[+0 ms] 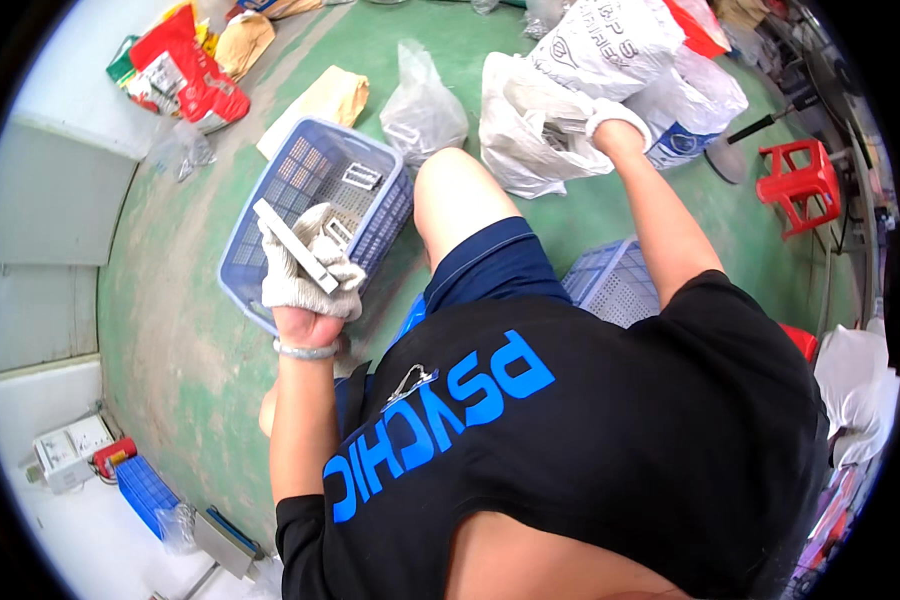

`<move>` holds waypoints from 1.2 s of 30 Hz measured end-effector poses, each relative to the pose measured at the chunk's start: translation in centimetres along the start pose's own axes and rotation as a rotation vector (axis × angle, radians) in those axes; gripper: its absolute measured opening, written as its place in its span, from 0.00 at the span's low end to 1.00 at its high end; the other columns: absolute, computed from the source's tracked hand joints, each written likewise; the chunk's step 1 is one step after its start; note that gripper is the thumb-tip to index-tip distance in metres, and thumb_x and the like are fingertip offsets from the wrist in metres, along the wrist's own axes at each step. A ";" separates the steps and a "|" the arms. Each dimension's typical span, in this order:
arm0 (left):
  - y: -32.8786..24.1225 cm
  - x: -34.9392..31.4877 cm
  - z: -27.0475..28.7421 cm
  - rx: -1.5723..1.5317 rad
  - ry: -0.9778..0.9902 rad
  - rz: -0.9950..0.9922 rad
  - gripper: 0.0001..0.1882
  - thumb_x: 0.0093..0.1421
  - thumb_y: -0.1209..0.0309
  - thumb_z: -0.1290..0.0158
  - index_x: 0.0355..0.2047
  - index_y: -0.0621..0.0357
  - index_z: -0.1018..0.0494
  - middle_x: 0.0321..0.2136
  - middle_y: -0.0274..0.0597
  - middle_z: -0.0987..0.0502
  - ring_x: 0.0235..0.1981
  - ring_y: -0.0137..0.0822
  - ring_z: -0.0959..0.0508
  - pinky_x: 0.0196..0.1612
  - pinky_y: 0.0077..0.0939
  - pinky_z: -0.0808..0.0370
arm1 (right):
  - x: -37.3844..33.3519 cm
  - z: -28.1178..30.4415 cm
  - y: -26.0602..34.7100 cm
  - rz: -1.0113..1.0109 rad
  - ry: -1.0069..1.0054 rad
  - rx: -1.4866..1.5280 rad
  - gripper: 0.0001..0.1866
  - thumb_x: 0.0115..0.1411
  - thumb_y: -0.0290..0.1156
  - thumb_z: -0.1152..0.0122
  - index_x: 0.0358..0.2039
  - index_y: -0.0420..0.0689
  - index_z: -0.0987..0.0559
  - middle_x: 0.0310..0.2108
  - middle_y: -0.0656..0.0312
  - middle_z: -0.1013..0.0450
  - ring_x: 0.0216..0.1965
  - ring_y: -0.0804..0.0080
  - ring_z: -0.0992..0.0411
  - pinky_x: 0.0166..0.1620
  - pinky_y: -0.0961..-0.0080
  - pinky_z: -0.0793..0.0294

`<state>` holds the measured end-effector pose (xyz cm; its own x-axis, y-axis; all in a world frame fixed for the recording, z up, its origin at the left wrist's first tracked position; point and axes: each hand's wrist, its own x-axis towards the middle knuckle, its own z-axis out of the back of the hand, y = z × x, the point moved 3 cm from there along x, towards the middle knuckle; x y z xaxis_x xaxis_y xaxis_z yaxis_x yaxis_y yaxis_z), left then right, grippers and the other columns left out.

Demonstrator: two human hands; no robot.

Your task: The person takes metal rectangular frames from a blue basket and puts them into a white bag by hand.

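Note:
My left hand (288,287), in a white knitted glove, is closed around a long, flat, pale grey bar (295,246) above a blue-grey plastic basket (382,232). A small slotted rectangular piece (338,233) shows beside its fingers; whether the hand touches it I cannot tell. Deeper in the basket lies another slotted metal-looking piece (361,176). Further right, my gloved right hand (618,118) reaches into the mouth of a white woven sack (515,140). Grey pieces (566,138) show inside that sack, and the right fingers are hidden among them and its folds.
A clear plastic bag (425,105) stands between basket and sack. More full white sacks (610,45) crowd behind. A second blue-grey basket (615,285) sits by my right thigh. At the right are a red stool (800,185) and a round-based stand (727,160); a red bag (185,75) lies far left.

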<state>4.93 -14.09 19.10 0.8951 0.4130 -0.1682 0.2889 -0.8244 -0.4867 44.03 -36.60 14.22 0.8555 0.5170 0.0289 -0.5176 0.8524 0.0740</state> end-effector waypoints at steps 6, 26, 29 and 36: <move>0.3 1.2 0.6 0.638 -0.192 -0.234 0.20 0.64 0.63 0.54 0.51 0.63 0.35 0.32 0.43 0.25 0.33 0.37 0.25 0.40 0.31 0.28 | -0.3 0.9 3.3 0.212 0.115 0.040 0.25 0.52 0.38 0.43 0.49 0.38 0.28 0.44 0.43 0.28 0.45 0.50 0.28 0.47 0.65 0.29; -0.5 -1.2 -6.1 2.139 -0.013 -1.486 0.23 0.34 0.75 0.44 0.36 0.50 0.23 0.42 0.49 0.28 0.45 0.56 0.31 0.46 0.48 0.35 | -14.0 3.7 23.3 0.868 1.871 1.571 0.24 0.58 0.37 0.44 0.51 0.38 0.34 0.37 0.51 0.27 0.33 0.62 0.24 0.34 0.69 0.21; -1.1 -1.0 -5.5 2.080 -0.099 -1.402 0.28 0.36 0.74 0.43 0.44 0.56 0.26 0.45 0.52 0.29 0.50 0.58 0.33 0.51 0.48 0.37 | -14.8 4.9 22.8 0.598 1.591 1.727 0.24 0.58 0.30 0.44 0.52 0.32 0.35 0.39 0.49 0.27 0.37 0.63 0.24 0.36 0.68 0.20; -1.5 0.0 -2.1 1.939 -0.346 -1.166 0.44 0.46 0.66 0.39 0.60 0.67 0.47 0.58 0.60 0.42 0.61 0.55 0.43 0.63 0.41 0.47 | -14.1 5.8 21.9 0.493 1.257 1.712 0.20 0.54 0.29 0.40 0.45 0.32 0.29 0.34 0.54 0.26 0.32 0.67 0.24 0.33 0.71 0.20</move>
<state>5.23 -13.62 21.67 0.5081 0.4779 0.7166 -0.2861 0.8784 -0.3829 20.70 -25.65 21.23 -0.1277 0.9852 -0.1148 0.4881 0.1631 0.8574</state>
